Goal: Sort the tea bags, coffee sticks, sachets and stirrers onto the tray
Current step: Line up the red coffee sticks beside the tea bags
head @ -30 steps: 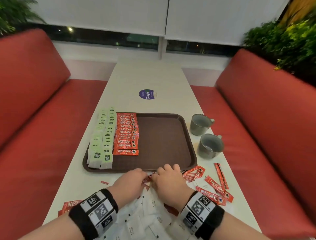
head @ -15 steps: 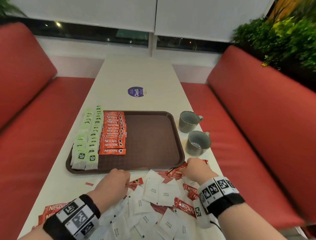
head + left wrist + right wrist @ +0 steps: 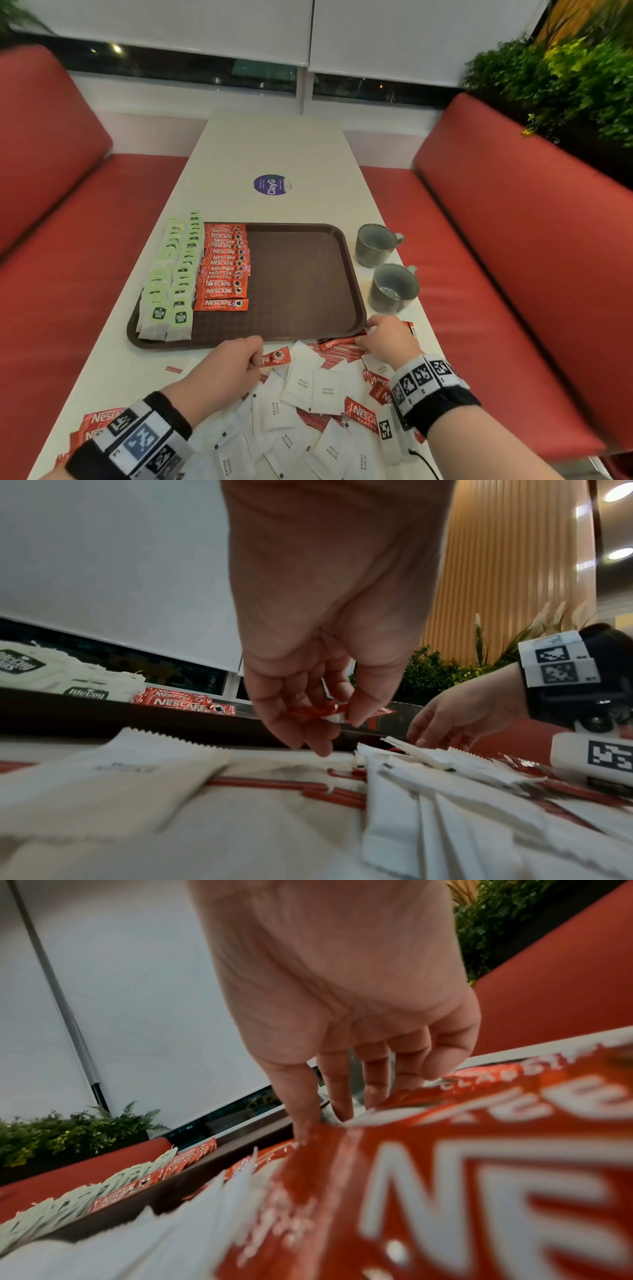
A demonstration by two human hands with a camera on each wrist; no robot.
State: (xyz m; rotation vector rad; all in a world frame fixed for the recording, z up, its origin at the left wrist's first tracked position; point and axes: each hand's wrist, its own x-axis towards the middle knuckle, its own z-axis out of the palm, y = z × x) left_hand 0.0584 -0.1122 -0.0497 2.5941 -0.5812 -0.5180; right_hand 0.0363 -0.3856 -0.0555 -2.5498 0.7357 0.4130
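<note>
The brown tray (image 3: 301, 274) holds rows of green tea bags (image 3: 171, 281) at its left and red coffee sticks (image 3: 224, 267) beside them. In front of it lies a pile of white sugar sachets (image 3: 308, 387), loose coffee sticks (image 3: 363, 413) and red stirrers (image 3: 267, 783). My left hand (image 3: 236, 363) pinches one red coffee stick (image 3: 322, 711) just above the pile. My right hand (image 3: 387, 339) is at the tray's near right corner, thumb and forefinger pinching the end of another coffee stick (image 3: 339, 342) that lies along the rim.
Two grey mugs (image 3: 375, 245) (image 3: 394, 289) stand right of the tray, close to my right hand. A purple sticker (image 3: 270, 185) marks the far table. More coffee sticks (image 3: 99, 419) lie at the near left edge. Red benches flank the table.
My hands were together over the pile a second ago. The right hand has moved right to the tray corner, and the left now has a coffee stick raised off the pile.
</note>
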